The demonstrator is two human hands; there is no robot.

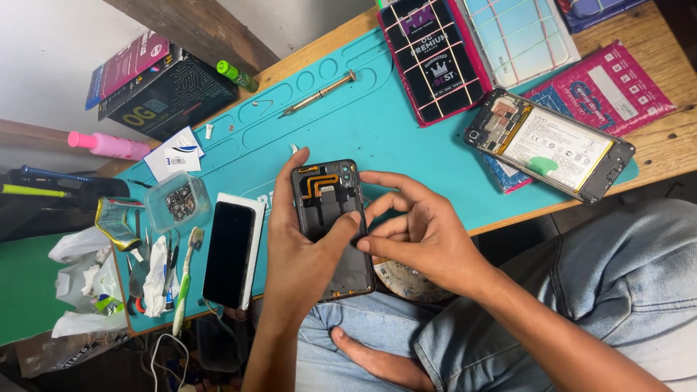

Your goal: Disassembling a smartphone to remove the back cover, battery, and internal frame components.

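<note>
At the far left of the table [657, 149], a clear plastic tub [176, 199] of small parts sits near the edge of the teal mat [406, 138]; a knock from an elbow could tip it and scatter its contents. Beside it a black phone [229, 254] lies face up on a white pad, partly overhanging the mat's near edge — a snag on the cable below might drag it off. At centre, the left hand [298, 243] is wrapped around an opened phone frame [330, 218], held just above the mat, thumb pressed on its inner face. The right hand [421, 232] holds nothing, its fingertips [367, 218] pinching at the frame's side; too much force there could tear the orange ribbon cable [323, 181]. To the right, a second opened phone [549, 144] rests with its battery exposed — a dropped screwdriver [319, 93] could puncture it.
</note>
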